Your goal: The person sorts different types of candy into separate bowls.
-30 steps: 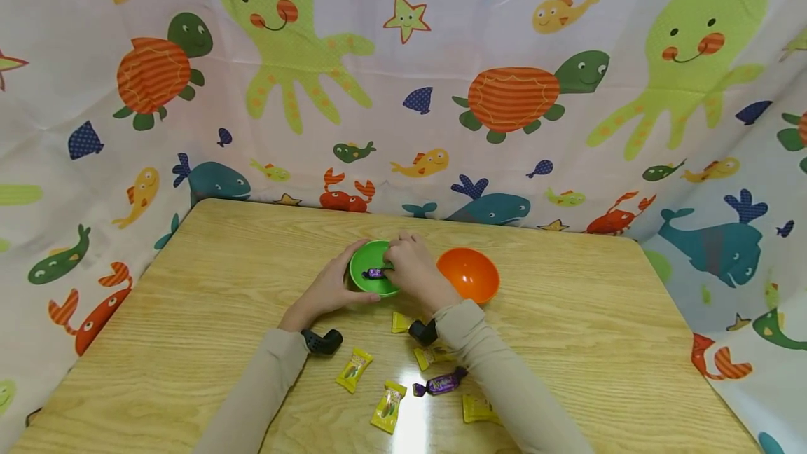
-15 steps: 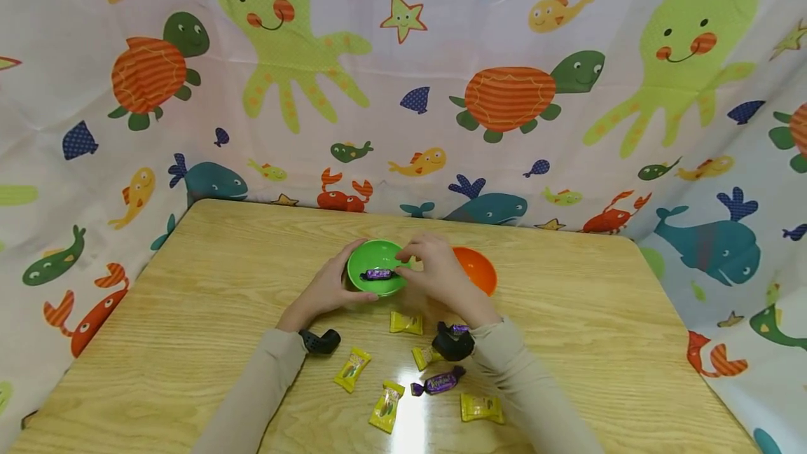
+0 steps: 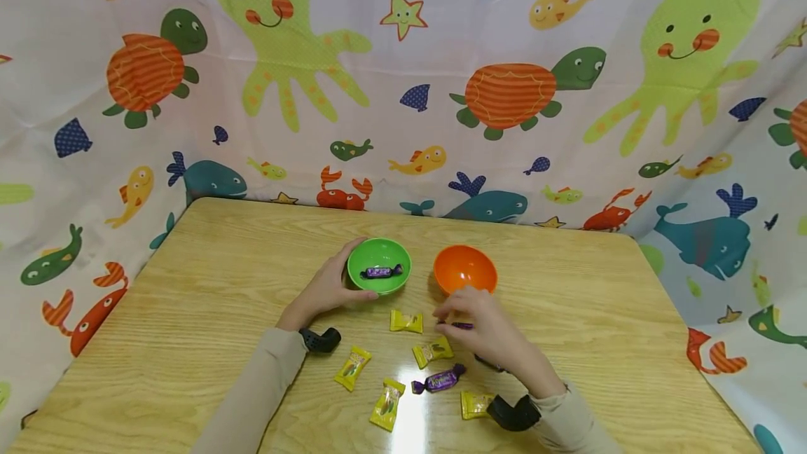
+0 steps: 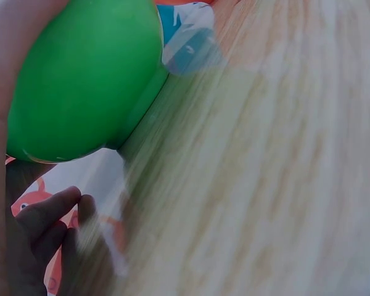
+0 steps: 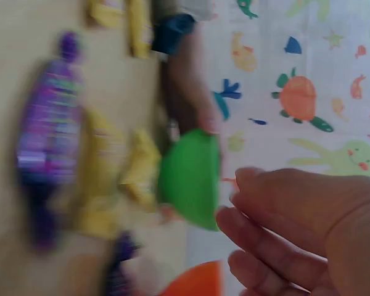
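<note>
A purple-wrapped candy (image 3: 380,272) lies inside the green bowl (image 3: 378,249). My left hand (image 3: 324,287) grips that bowl from the left, thumb along the near side and fingers round the far side. My right hand (image 3: 484,328) hovers in front of the orange bowl (image 3: 465,266), fingers partly bent, with nothing seen held between them in the right wrist view. Beneath it, another purple candy (image 3: 464,326) is partly covered by the fingers, and a dark-wrapped one (image 3: 488,363) shows under the palm. A further purple candy (image 3: 439,380) lies nearer on the table.
Several yellow-wrapped candies lie about the table (image 3: 208,300), among them one (image 3: 406,321) near the green bowl and one (image 3: 476,405) by the right wrist. A curtain (image 3: 391,54) printed with sea animals hangs behind the table and along its sides.
My right hand has let go of the purple candy in the green bowl and moved right and nearer, over the loose candies. The left hand keeps its grip on the bowl.
</note>
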The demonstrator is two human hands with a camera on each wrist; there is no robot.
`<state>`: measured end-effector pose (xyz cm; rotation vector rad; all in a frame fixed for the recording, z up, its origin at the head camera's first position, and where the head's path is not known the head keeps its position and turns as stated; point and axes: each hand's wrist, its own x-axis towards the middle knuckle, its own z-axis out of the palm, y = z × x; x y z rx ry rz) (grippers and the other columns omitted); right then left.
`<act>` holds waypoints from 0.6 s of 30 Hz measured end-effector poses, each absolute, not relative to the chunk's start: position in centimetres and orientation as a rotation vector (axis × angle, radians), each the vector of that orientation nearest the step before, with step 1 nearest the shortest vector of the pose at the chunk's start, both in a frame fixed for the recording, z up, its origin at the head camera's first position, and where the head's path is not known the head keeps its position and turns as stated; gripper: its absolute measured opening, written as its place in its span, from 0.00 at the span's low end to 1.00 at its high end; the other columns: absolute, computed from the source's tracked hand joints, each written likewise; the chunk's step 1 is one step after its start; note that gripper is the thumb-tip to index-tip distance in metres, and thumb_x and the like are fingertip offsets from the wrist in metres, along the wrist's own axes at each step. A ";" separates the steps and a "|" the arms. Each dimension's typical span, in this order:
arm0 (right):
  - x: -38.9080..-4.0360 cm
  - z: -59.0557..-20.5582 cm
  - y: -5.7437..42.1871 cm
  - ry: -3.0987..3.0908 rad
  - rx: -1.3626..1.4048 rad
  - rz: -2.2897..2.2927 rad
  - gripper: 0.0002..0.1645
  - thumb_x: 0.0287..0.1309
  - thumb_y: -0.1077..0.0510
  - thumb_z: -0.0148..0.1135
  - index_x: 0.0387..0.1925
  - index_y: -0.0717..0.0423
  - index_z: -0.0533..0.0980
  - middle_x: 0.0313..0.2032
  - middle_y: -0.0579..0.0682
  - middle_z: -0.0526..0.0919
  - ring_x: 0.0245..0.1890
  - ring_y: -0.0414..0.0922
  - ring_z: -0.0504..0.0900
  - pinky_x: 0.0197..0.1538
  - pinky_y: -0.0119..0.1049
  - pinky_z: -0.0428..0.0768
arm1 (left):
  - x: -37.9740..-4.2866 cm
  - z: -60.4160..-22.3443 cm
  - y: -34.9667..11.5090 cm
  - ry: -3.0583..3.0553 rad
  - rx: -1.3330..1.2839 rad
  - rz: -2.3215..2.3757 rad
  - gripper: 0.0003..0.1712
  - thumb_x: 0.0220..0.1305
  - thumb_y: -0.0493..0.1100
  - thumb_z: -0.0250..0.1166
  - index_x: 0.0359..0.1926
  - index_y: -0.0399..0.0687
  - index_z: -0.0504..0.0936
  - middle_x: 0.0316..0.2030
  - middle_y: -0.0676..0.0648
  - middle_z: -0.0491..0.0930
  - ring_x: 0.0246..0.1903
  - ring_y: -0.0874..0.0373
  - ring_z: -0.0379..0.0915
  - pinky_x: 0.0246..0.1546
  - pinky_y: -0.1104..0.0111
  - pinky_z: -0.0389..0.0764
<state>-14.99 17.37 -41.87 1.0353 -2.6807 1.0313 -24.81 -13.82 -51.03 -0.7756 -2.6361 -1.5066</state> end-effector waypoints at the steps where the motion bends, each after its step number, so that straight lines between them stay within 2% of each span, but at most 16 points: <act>1: -14.6 -42.4 17.8 -2.678 1.061 1.051 0.06 0.54 0.63 0.74 0.35 0.53 0.86 0.34 0.44 0.86 0.35 0.43 0.78 0.39 0.38 0.75 | -24.8 -51.0 -13.8 -2.637 -0.774 -1.506 0.66 0.45 0.63 0.79 0.78 0.53 0.52 0.71 0.49 0.62 0.70 0.48 0.57 0.68 0.42 0.55; 4: -13.5 -44.0 18.9 -2.660 1.127 1.095 0.06 0.52 0.63 0.74 0.34 0.53 0.85 0.33 0.43 0.85 0.32 0.44 0.77 0.36 0.36 0.74 | -24.7 -50.9 -13.8 -2.638 -0.769 -1.507 0.66 0.44 0.63 0.79 0.78 0.52 0.52 0.71 0.49 0.62 0.70 0.48 0.56 0.69 0.43 0.55; 7: -12.5 -45.2 19.6 -2.642 1.152 1.120 0.07 0.51 0.62 0.75 0.33 0.51 0.85 0.32 0.41 0.85 0.31 0.42 0.76 0.37 0.34 0.71 | -24.7 -50.9 -13.8 -2.637 -0.774 -1.505 0.66 0.44 0.63 0.80 0.78 0.52 0.52 0.72 0.48 0.61 0.71 0.47 0.56 0.69 0.42 0.54; 12: -11.4 -46.3 19.9 -2.602 1.197 1.088 0.11 0.47 0.60 0.78 0.34 0.50 0.85 0.34 0.39 0.85 0.37 0.38 0.78 0.42 0.36 0.72 | -24.7 -50.8 -13.8 -2.634 -0.775 -1.509 0.66 0.44 0.63 0.80 0.78 0.53 0.52 0.71 0.49 0.62 0.71 0.48 0.56 0.69 0.43 0.55; 18: -10.7 -46.7 19.6 -2.699 1.162 0.995 0.14 0.44 0.59 0.80 0.35 0.44 0.84 0.35 0.34 0.81 0.41 0.36 0.74 0.47 0.37 0.70 | -24.7 -50.8 -13.8 -2.667 -0.742 -1.507 0.67 0.44 0.64 0.79 0.78 0.55 0.51 0.72 0.49 0.61 0.71 0.48 0.55 0.68 0.42 0.55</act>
